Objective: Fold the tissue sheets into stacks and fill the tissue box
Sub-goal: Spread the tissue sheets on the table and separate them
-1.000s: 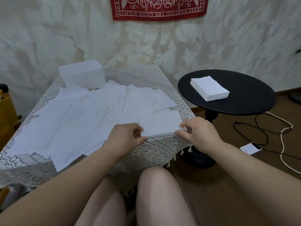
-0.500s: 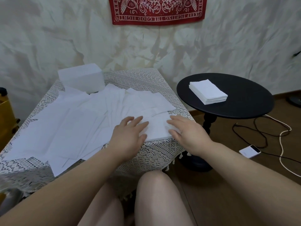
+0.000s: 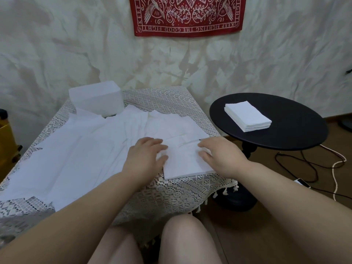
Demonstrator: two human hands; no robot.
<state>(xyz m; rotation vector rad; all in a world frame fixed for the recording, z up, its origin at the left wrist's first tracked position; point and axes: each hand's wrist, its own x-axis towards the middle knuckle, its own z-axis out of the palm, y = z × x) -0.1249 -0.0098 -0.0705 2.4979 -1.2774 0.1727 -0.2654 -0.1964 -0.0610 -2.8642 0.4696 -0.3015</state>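
Both hands, left hand (image 3: 146, 159) and right hand (image 3: 219, 157), now flat on folded tissue (image 3: 182, 161), pinch released.

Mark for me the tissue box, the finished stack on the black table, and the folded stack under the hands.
tissue box (image 3: 95, 100), head view, front wall.
finished stack (image 3: 247, 115), head view, top sheet centre.
folded stack (image 3: 183, 161), head view, bare top between the hands.

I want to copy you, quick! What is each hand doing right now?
Left hand: open, fingers flat, pressing the folded tissue stack.
Right hand: open, fingers flat, pressing the same stack's other side.
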